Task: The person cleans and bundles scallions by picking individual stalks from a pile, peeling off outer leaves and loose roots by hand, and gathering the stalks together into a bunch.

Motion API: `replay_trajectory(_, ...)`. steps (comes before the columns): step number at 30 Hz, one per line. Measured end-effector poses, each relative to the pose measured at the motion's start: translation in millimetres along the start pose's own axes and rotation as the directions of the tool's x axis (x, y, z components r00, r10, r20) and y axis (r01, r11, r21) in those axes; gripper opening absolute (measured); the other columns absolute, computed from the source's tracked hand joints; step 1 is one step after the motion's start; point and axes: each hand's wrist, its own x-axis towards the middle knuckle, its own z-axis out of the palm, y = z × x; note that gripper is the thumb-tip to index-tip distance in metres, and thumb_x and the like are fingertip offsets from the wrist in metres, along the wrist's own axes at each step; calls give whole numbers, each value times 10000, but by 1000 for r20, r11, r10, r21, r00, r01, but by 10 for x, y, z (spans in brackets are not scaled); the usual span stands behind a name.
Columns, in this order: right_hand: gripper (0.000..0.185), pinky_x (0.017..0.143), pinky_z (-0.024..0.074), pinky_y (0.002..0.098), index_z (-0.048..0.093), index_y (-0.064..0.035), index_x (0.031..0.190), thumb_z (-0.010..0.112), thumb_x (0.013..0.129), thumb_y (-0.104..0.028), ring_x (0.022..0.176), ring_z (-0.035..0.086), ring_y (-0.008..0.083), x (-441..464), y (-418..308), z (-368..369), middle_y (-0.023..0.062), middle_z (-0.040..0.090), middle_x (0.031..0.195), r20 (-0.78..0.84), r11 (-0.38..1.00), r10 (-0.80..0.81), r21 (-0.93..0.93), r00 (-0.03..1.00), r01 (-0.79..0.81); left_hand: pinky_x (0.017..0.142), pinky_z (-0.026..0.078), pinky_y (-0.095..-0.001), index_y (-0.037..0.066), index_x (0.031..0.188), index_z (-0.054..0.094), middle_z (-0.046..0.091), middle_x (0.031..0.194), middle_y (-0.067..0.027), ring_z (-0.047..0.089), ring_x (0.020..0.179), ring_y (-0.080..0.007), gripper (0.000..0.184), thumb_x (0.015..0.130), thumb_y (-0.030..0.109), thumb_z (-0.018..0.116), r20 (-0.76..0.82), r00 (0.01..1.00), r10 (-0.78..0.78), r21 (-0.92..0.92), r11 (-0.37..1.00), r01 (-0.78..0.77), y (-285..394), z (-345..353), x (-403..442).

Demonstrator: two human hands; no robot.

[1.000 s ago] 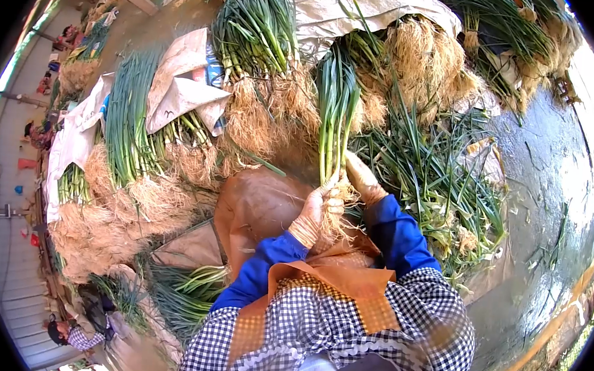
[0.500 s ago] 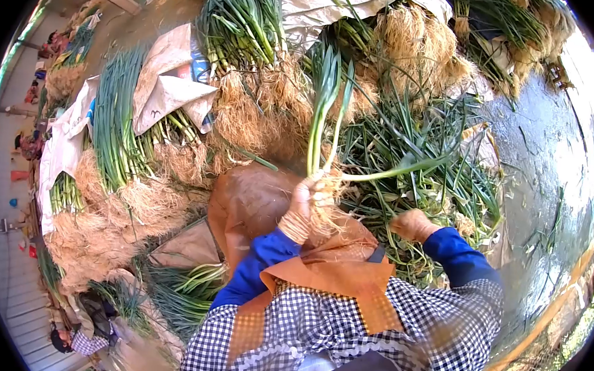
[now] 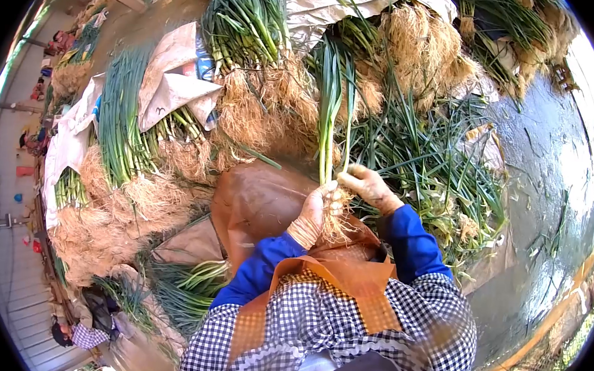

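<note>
A few green onions (image 3: 328, 112) stand upright in front of me, leaves pointing away and pale roots hanging toward my lap. My left hand (image 3: 316, 211) is closed round their lower stalks, just above the roots. Thumb and fingers of my right hand (image 3: 367, 185) pinch the base of a thinner stalk at the right side of the same bunch, close to my left hand. Below both hands lies a brown apron (image 3: 258, 200). To the right is a loose heap of green leaves (image 3: 436, 168).
Rooted onion bundles (image 3: 249, 27) lie ahead, with others (image 3: 122, 118) at left beside whitish sacks (image 3: 176, 94). More onions (image 3: 183, 291) lie at lower left. Wet floor (image 3: 552, 183) stretches along the right. Another person (image 3: 83, 336) is at the far lower left.
My right hand has come back from the leaf heap to the held bunch. The stalk that leaned out to the right half a second ago no longer shows there.
</note>
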Motion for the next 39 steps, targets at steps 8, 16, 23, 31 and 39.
replay_trajectory(8, 336, 521, 396, 352, 517, -29, 672, 607, 840, -306, 536, 477, 177, -957, -182, -362, 83, 504, 611, 401, 947, -40, -276, 915, 162, 361, 286, -170, 50, 835, 491, 360, 589, 48, 332, 438, -40, 100, 881, 139, 491, 65, 998, -3, -74, 997, 7, 138, -248, 148)
replay_trajectory(16, 588, 608, 418, 223, 472, -38, 1236, 447, 885, -509, 629, 482, 90, -206, 1082, -134, 11, 636, 864, 239, 757, 414, 446, 878, -478, 364, 309, -178, 10, 1004, 519, 373, 598, 43, 334, 425, -49, 186, 894, 152, 471, -44, 997, -67, 49, 996, 69, 206, -92, 25)
replay_trajectory(23, 189, 469, 355, 176, 588, -36, 913, 551, 886, -219, 512, 449, 56, 14, 313, -13, -12, 529, 670, -265, 744, 164, 666, 950, 58, 627, 522, -286, -22, 1206, 462, 581, 1005, -134, 586, 781, -171, 395, 839, 104, 535, 132, 991, -11, 152, 988, -9, 225, -130, -259)
replay_trajectory(31, 310, 535, 389, 225, 607, -49, 947, 523, 884, -341, 557, 487, 96, 205, -116, -242, 20, 571, 698, -171, 988, -35, 143, 985, 60, 620, 517, -251, -8, 1146, 489, 582, 1081, -150, 604, 838, -181, 338, 830, 84, 564, 239, 967, -93, 66, 995, 79, -52, 45, -180)
replay_trajectory(39, 352, 643, 472, 274, 621, -7, 912, 639, 806, -343, 688, 603, 154, -114, -219, -39, 109, 641, 780, -247, 957, -80, -290, 966, 5, 547, 504, -245, 42, 1015, 533, 601, 844, -49, 605, 707, -147, 196, 822, 27, 560, 35, 999, 20, 254, 967, -28, -194, -217, 47)
